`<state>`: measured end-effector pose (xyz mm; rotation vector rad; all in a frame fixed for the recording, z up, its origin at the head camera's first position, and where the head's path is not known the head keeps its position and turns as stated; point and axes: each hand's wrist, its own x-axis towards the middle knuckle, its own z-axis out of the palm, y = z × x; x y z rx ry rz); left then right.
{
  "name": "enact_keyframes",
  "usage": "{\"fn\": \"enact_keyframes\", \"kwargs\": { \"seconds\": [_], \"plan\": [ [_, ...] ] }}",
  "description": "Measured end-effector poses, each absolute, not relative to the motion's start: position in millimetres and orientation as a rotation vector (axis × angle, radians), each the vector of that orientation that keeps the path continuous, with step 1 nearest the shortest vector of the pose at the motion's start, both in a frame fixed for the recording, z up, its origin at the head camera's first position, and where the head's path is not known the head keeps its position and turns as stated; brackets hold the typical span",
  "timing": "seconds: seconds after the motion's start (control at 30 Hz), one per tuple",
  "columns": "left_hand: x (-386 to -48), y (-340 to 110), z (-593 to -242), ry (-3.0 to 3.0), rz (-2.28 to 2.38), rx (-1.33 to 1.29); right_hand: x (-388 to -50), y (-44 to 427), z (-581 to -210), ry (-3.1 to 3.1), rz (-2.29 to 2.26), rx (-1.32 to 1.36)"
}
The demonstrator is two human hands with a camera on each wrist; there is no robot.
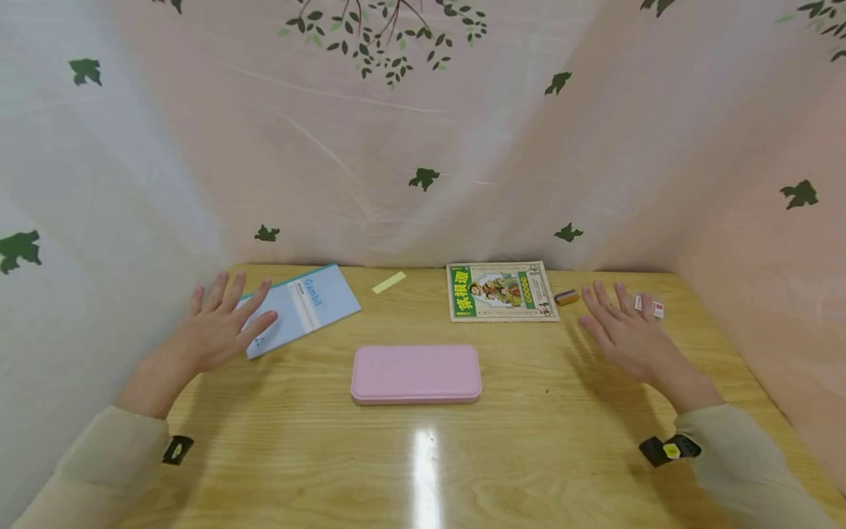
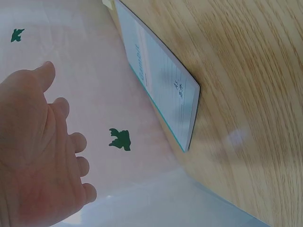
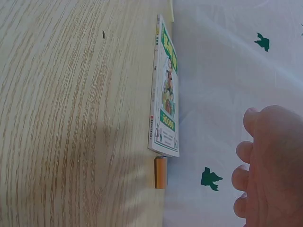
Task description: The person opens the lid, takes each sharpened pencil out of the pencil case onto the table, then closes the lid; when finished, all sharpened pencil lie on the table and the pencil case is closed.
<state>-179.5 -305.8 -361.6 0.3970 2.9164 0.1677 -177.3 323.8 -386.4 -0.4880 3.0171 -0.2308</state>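
My left hand [image 1: 218, 330] hovers palm down with fingers spread, nearest to a light blue Gambit notepad [image 1: 311, 301]; the left wrist view shows a gap between the hand and the pad [image 2: 161, 80]. On the other side my right hand [image 1: 628, 334] is held above the table, fingers extended and holding nothing. Beneath and beyond it lie a small orange and dark sharpener-like block [image 1: 566, 297] and a small white eraser-like piece [image 1: 658, 308], partly hidden by the fingers. A pink pencil case [image 1: 416, 375], closed, lies between the hands.
A green and cream illustrated book [image 1: 502, 292] lies flat at the back, right of centre. Left of it is a thin yellow strip [image 1: 388, 283]. Pale cloth [image 1: 370, 147] with green leaf and bird shapes stands along the back and sides of the wooden table [image 1: 317, 455].
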Motion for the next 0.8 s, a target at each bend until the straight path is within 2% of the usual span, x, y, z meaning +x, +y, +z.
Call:
{"fn": "enact_keyframes", "kwargs": {
  "seconds": [0.8],
  "plan": [
    [-180.5,-302.1,-367.7,2.929,0.157,0.417,-174.4,322.1,-387.7,3.017,-0.213,-0.506]
  ]
}}
